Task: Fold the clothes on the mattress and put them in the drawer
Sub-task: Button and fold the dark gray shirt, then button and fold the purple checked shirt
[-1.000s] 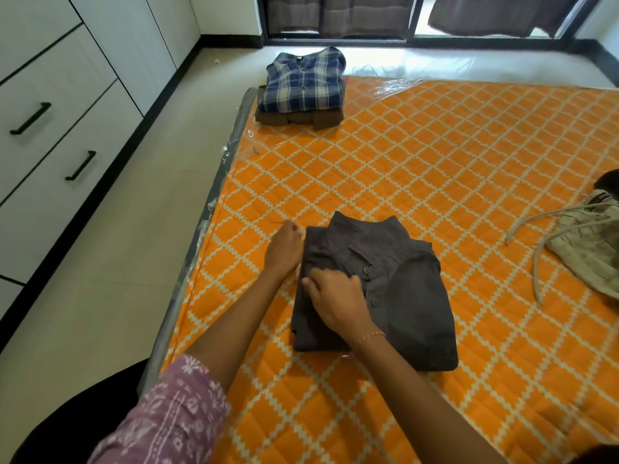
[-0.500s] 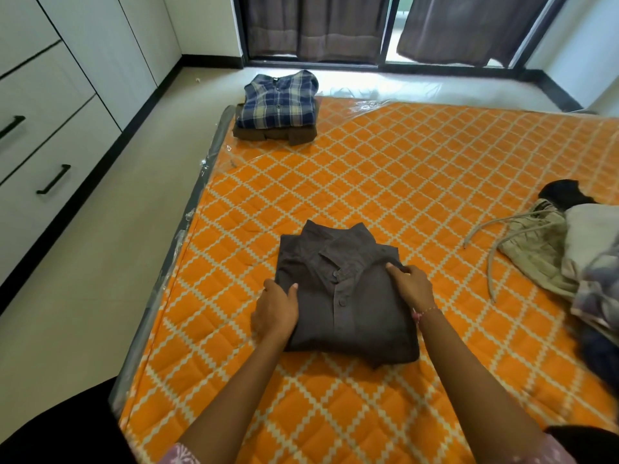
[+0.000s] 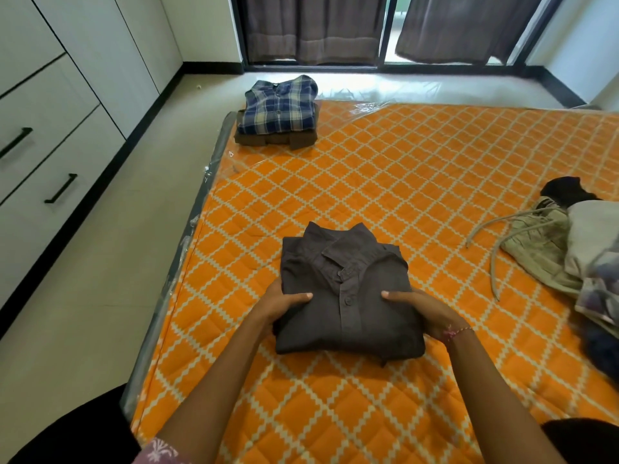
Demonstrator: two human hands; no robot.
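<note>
Both hands, left hand (image 3: pixel 283 304) and right hand (image 3: pixel 423 309), grasp the folded shirt (image 3: pixel 345 293) near the mattress's (image 3: pixel 418 182) left edge; lift level so folds hold.

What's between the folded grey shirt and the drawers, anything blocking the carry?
Nothing visible does. Both hands, left hand and right hand, grip the grey shirt at its sides. Bare floor lies between the mattress and the drawers, which are closed.
</note>
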